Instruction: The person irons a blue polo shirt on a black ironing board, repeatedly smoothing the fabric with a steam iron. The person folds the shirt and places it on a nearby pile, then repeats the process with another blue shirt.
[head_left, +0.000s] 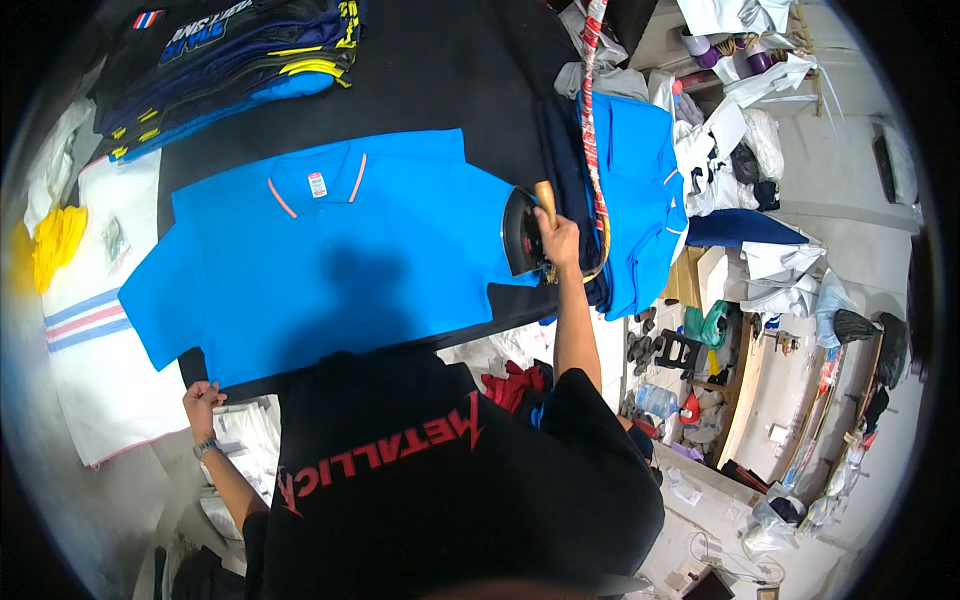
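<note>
A blue polo shirt (420, 247) with orange-trimmed collar lies spread over the black-covered table (450, 60). My right hand (559, 238) grips the wooden handle of a clothes iron (521, 232), whose soleplate is at the end of the sleeve on the right. From the iron's rear a cord wrapped in red-and-white material (592, 112) runs up past the top of the view. At the lower left, my left hand (202, 401) pinches the shirt's bottom corner between thumb and fingers. My head's shadow falls across the shirt's middle.
Folded dark garments (225, 75) with yellow trim are stacked at the upper left. More blue shirts (634, 202) lie right of the cord. A white striped cloth (97, 352) hangs at the left, with a yellow cloth (58, 244) above. A black stool (679, 351) stands beyond.
</note>
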